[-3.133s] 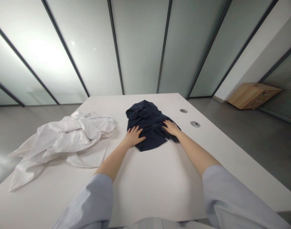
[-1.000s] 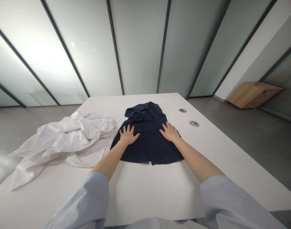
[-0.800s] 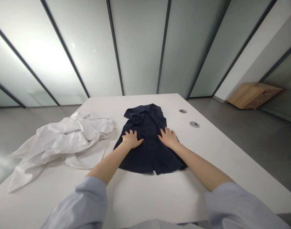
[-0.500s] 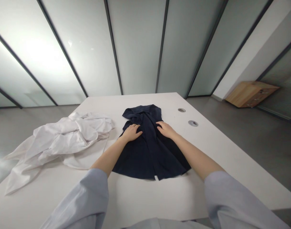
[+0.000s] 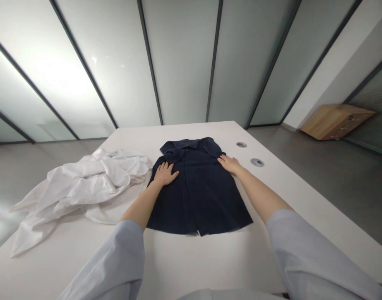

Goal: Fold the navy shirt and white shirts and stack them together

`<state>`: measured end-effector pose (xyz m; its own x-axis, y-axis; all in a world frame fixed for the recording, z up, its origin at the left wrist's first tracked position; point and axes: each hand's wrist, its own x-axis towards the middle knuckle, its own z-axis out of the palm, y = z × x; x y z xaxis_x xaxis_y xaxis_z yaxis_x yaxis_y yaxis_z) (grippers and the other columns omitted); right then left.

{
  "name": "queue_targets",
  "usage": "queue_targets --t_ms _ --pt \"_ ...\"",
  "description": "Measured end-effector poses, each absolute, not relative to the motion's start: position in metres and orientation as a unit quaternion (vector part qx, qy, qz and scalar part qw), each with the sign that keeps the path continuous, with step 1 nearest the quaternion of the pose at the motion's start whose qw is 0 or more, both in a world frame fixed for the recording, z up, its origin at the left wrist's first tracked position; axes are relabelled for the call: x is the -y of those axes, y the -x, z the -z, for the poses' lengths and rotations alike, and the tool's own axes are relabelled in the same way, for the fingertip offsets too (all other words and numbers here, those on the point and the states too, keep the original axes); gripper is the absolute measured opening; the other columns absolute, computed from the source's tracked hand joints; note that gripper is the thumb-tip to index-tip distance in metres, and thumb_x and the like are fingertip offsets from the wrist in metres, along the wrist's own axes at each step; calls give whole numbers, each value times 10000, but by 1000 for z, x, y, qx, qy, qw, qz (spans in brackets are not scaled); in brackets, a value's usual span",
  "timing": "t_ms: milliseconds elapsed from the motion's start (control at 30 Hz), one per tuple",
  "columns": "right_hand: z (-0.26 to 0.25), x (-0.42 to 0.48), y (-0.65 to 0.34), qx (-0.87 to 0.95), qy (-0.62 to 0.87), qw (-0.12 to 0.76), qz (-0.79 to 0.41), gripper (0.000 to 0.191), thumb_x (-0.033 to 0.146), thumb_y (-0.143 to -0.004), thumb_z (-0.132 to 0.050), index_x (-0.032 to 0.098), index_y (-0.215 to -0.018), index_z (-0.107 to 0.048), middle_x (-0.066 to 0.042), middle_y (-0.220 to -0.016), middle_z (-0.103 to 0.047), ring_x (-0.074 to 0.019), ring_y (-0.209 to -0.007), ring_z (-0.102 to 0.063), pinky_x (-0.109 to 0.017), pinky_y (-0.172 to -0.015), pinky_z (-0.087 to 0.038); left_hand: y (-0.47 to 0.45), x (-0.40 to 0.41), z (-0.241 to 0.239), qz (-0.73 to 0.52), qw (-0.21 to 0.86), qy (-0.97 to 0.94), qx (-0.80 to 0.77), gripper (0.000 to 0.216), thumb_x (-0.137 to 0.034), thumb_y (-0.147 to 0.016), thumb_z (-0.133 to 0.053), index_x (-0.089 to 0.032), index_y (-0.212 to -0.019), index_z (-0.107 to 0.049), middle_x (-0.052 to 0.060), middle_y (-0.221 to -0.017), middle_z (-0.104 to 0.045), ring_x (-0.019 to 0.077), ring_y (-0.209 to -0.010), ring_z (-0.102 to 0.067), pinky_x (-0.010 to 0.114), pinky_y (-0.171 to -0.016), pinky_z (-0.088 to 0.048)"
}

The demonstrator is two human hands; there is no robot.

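Frosted panels [image 5: 181, 62] set in dark bars [image 5: 149, 54] form the background at 12 o'clock, with grey floor [image 5: 299, 162] and a wooden cabinet [image 5: 333, 121] at 2 o'clock. Directions are taken from the shirt, far edge as 12.

Dark navy shirt [image 5: 206, 196] lies face up near the middle of the white table [image 5: 191, 266], collar at 12, hem at 6. A small pale patch at the hem is too small to identify as a label or as table seen through a gap.

Left hand [image 5: 165, 174]: wide, palm down, fingers and thumb spread on the shirt at 10 o'clock, below a bunched part of the cloth. Right hand [image 5: 231, 163]: narrow, fingers together, tips on the shirt's edge at 2 o'clock; whether they pinch cloth cannot be told.

Tabletop shows from hem to near edge at 6, and as a strip along 3. Two round inserts [image 5: 257, 162] sit at 2, between shirt and right edge. Rumpled white cloth [image 5: 91, 183] lies at 9, just beside the shirt; contact cannot be told. Its outer end crosses the table's left edge.
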<state>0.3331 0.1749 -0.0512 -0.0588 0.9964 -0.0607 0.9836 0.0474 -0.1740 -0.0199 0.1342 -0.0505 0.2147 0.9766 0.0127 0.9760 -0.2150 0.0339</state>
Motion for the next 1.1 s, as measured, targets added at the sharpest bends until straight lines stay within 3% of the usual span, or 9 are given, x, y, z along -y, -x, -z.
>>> queue_targets --t_ms 133,300,400,500,633,800,1100 --pt "47 -179 -335 722 691 8 -27 517 337 -969 -298 166 -1443 -418 -129 -1548 -332 -296 -1404 -318 -508 -1112 -268 14 -128 51 0 21 -777 -629 762 -678 -907 -237 -213 -1508 -293 152 -1569 -277 328 -1459 -194 543 -1151 -180" --pt "46 -174 -324 705 704 81 18 508 196 -907 -348 99 -1391 -468 -187 -1421 -490 -295 -1295 -457 -459 -1062 -352 5 -123 49 13 44 -756 -653 782 -730 -878 -210 -280 -1514 -281 144 -1590 -223 392 -1455 -159 666 -1101 -156" --pt "52 -157 -309 746 659 97 14 495 262 -924 -367 115 -1381 -489 -162 -1421 -497 -277 -1315 -441 -421 -1089 -333 -2 -117 49 19 48 -750 -659 794 -738 -872 -204 -280 -1517 -276 152 -1586 -229 415 -1451 -146 690 -1085 -155" --pt "64 -131 -286 779 623 64 -11 570 438 -959 -328 140 -1431 -441 -147 -1502 -404 -292 -1400 -330 -443 -1132 -268 -11 -107 50 21 44 -752 -657 795 -729 -878 -191 -270 -1523 -262 159 -1585 -229 422 -1451 -138 697 -1080 -157" --pt "73 -101 -266 800 599 23 -34 703 597 -952 -208 182 -1507 -327 -121 -1575 -272 -292 -1459 -191 -464 -1166 -179 -16 -96 52 12 16 -760 -649 795 -701 -894 -179 -226 -1525 -263 173 -1571 -260 389 -1457 -154 653 -1111 -153" --pt "64 -100 -280 770 636 -2 -61 767 684 -916 -159 245 -1536 -254 -78 -1608 -182 -321 -1468 -133 -525 -1163 -131 0 -101 53 10 26 -768 -640 796 -705 -891 -195 -220 -1515 -293 134 -1573 -276 328 -1465 -176 538 -1157 -176" --pt "55 -124 -308 741 669 -13 -60 739 661 -925 -162 255 -1536 -253 -62 -1612 -169 -327 -1463 -148 -510 -1161 -143 11 -128 45 -14 38 -712 -701 714 -618 -931 -199 -181 -1460 -393 151 -1559 -304 306 -1450 -238 477 -1156 -220"
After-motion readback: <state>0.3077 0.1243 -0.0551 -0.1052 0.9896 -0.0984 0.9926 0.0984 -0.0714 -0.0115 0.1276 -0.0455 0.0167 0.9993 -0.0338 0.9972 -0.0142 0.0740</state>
